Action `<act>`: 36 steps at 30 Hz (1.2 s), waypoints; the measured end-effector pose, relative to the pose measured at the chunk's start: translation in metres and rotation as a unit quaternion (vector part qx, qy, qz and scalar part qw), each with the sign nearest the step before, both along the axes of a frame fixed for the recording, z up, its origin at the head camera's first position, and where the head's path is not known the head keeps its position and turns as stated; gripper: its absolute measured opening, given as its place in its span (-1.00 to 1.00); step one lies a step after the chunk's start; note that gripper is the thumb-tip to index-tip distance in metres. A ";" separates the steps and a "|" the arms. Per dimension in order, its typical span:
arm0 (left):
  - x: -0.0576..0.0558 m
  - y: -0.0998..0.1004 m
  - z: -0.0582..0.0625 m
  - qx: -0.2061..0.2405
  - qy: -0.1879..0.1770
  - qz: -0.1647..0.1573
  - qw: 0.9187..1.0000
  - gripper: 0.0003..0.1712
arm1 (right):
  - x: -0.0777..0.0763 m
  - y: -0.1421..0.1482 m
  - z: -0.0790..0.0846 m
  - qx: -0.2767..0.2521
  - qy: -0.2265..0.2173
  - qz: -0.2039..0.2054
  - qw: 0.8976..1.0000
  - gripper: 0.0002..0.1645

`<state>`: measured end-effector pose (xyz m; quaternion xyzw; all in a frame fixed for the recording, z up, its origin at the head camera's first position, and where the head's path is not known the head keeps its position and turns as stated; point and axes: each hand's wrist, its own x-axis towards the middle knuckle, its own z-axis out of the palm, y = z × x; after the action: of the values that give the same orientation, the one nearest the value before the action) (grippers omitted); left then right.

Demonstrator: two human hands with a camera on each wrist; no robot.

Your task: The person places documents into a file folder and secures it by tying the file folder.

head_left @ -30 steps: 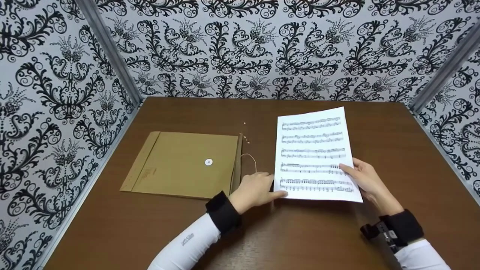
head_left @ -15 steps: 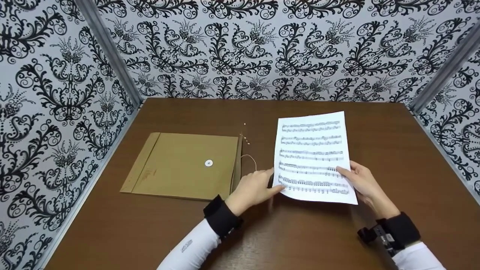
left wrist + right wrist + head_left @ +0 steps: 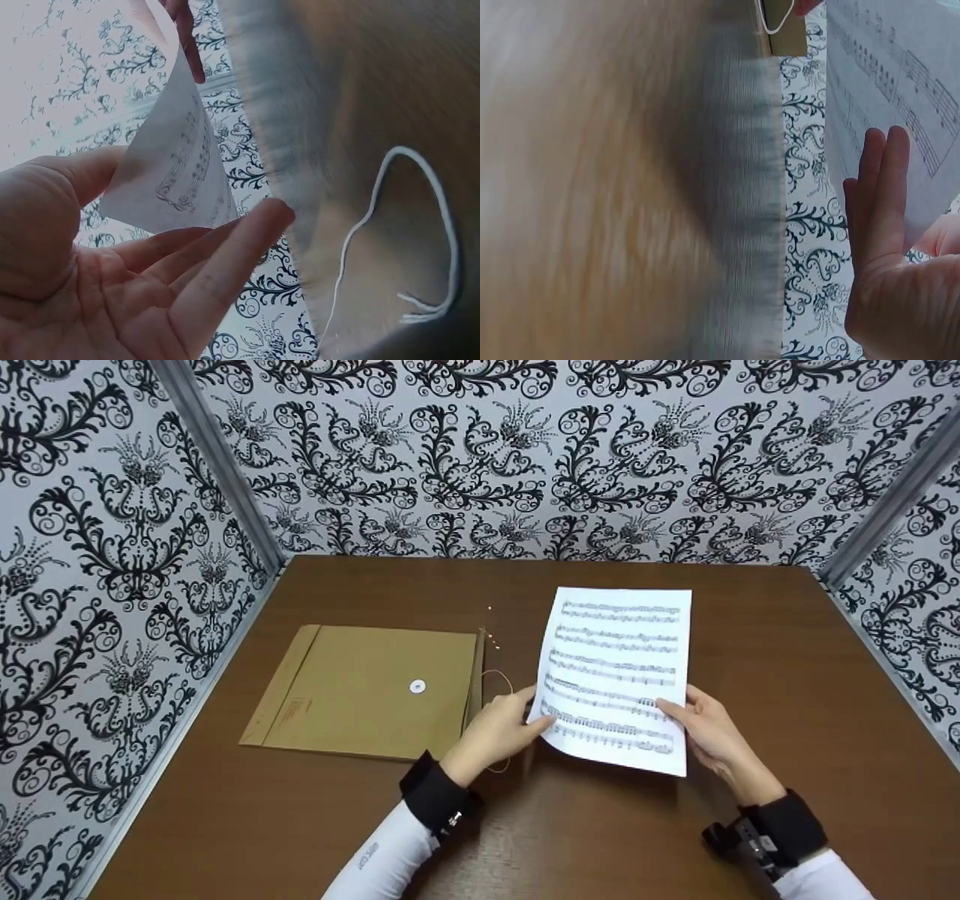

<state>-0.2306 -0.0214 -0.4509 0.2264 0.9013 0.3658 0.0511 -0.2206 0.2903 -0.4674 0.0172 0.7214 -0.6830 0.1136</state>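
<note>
A sheet of printed music [image 3: 611,675] is held up at a slant above the brown table, its lower edge bowed. My left hand [image 3: 499,731] pinches its lower left edge, thumb on the printed face and fingers behind. At the right edge my right hand [image 3: 712,731] grips the sheet the same way, thumb in front. In the left wrist view the corner of the sheet music [image 3: 180,172] lies between thumb and fingers. The right wrist view shows straight fingers [image 3: 885,187] behind the sheet music [image 3: 900,90].
A brown card envelope [image 3: 367,690] with a white button lies on the table [image 3: 600,840] to the left. Its string [image 3: 501,675] trails from the open side near my left hand. Patterned walls [image 3: 480,457] enclose the table at the back and sides.
Both hands have shifted slightly left and the sheet has come with them. Its top edge has dropped a little and its lower right corner has swung left. The envelope stays put.
</note>
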 end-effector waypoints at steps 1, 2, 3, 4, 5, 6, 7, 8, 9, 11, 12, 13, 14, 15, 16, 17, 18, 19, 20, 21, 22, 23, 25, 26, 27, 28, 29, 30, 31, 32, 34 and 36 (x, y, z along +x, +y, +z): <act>-0.001 -0.001 0.000 0.011 -0.003 -0.001 1.000 -0.45 | 0.001 -0.002 0.000 -0.005 0.002 0.001 1.000 -0.23; -0.001 -0.002 -0.001 0.021 -0.007 -0.002 1.000 -0.44 | 0.001 -0.004 0.000 -0.008 0.004 0.000 1.000 -0.24; -0.002 -0.003 0.000 0.031 -0.011 -0.003 0.999 -0.44 | 0.001 -0.005 -0.001 -0.010 0.005 0.000 1.000 -0.24; -0.003 -0.004 0.000 0.039 -0.013 -0.002 0.999 -0.43 | 0.001 -0.007 -0.001 -0.013 0.004 -0.001 1.000 -0.25; -0.003 -0.005 0.000 0.046 -0.013 -0.002 0.999 -0.43 | 0.002 -0.009 -0.001 -0.015 0.004 -0.001 1.000 -0.25; -0.004 -0.006 0.000 0.053 -0.014 -0.002 0.998 -0.43 | 0.002 -0.010 -0.001 -0.018 0.004 -0.001 1.000 -0.25; -0.005 -0.007 0.001 0.061 -0.015 -0.002 0.998 -0.42 | 0.003 -0.011 -0.001 -0.022 0.002 -0.003 1.000 -0.25; -0.005 -0.008 0.001 0.067 -0.017 -0.002 0.998 -0.43 | 0.003 -0.013 0.000 -0.026 0.000 -0.003 1.000 -0.24; -0.006 -0.008 0.002 0.073 -0.018 -0.003 0.997 -0.44 | 0.004 -0.014 0.000 -0.032 0.000 -0.001 0.999 -0.24; -0.007 -0.010 0.003 0.083 -0.023 -0.004 0.996 -0.45 | 0.005 -0.016 0.001 -0.043 -0.001 0.002 0.999 -0.22; -0.008 -0.012 0.003 0.089 -0.027 -0.005 0.996 -0.45 | 0.006 -0.017 0.001 -0.047 -0.001 0.004 0.999 -0.21; -0.009 -0.013 0.003 0.097 -0.035 -0.007 0.995 -0.46 | 0.006 -0.019 0.002 -0.053 -0.001 0.006 0.999 -0.20; -0.010 -0.015 0.004 0.105 -0.043 -0.008 0.994 -0.46 | 0.007 -0.020 0.002 -0.056 -0.001 0.009 0.998 -0.20; -0.011 -0.017 0.004 0.117 -0.055 -0.009 0.992 -0.46 | 0.007 -0.022 0.002 -0.059 -0.001 0.011 0.998 -0.20; -0.013 -0.019 0.004 0.127 -0.061 -0.010 0.990 -0.46 | 0.008 -0.023 0.002 -0.061 -0.001 0.011 0.998 -0.19; -0.014 -0.021 0.005 0.135 -0.064 -0.011 0.989 -0.47 | 0.008 -0.025 0.003 -0.063 -0.002 0.012 0.998 -0.19; -0.016 -0.024 0.005 0.146 -0.071 -0.012 0.987 -0.48 | 0.009 -0.027 0.003 -0.064 -0.004 0.012 0.998 -0.20; -0.017 -0.026 0.006 0.158 -0.079 -0.013 0.984 -0.48 | 0.009 -0.028 0.003 -0.067 -0.007 0.012 0.998 -0.20; -0.018 -0.029 0.007 0.165 -0.081 -0.013 0.983 -0.48 | 0.009 -0.030 0.004 -0.070 -0.009 0.012 0.997 -0.20; -0.019 -0.031 0.007 0.173 -0.086 -0.014 0.981 -0.49 | 0.010 -0.031 0.004 -0.073 -0.012 0.012 0.997 -0.21; -0.021 -0.034 0.008 0.179 -0.090 -0.015 0.980 -0.48 | 0.010 -0.033 0.004 -0.076 -0.014 0.013 0.997 -0.21; -0.022 -0.036 0.009 0.188 -0.100 -0.016 0.977 -0.48 | 0.010 -0.034 0.004 -0.079 -0.016 0.015 0.997 -0.21; -0.024 -0.039 0.010 0.207 -0.124 -0.018 0.970 -0.45 | 0.010 -0.036 0.005 -0.085 -0.017 0.020 0.996 -0.22; -0.026 -0.041 0.010 0.214 -0.134 -0.018 0.967 -0.44 | 0.010 -0.037 0.005 -0.087 -0.017 0.023 0.996 -0.23; -0.027 -0.042 0.010 0.224 -0.146 -0.020 0.963 -0.42 | 0.010 -0.037 0.004 -0.086 -0.017 0.025 0.996 -0.24; -0.028 -0.043 0.010 0.232 -0.156 -0.024 0.960 -0.41 | 0.010 -0.037 0.004 -0.086 -0.016 0.030 0.996 -0.25; -0.030 -0.045 0.010 0.239 -0.165 -0.027 0.956 -0.40 | 0.010 -0.038 0.004 -0.087 -0.018 0.032 0.996 -0.26; -0.031 -0.046 0.010 0.245 -0.174 -0.028 0.953 -0.38 | 0.010 -0.038 0.004 -0.088 -0.019 0.034 0.995 -0.27; -0.032 -0.048 0.010 0.250 -0.181 -0.031 0.951 -0.38 | 0.009 -0.038 0.004 -0.089 -0.021 0.036 0.995 -0.28; -0.034 -0.050 0.011 0.253 -0.187 -0.035 0.949 -0.37 | 0.008 -0.038 0.004 -0.091 -0.022 0.038 0.995 -0.29; -0.036 -0.054 0.011 0.263 -0.204 -0.040 0.942 -0.36 | 0.007 -0.037 0.005 -0.097 -0.025 0.038 0.994 -0.31; -0.039 -0.059 0.012 0.274 -0.222 -0.043 0.935 -0.36 | 0.004 -0.035 0.007 -0.103 -0.027 0.035 0.994 -0.34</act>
<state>-0.2698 -0.0807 -0.4391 0.1830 0.7210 0.6373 0.2010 -0.2161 0.2553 -0.4602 -0.0017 0.6440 -0.7485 0.1581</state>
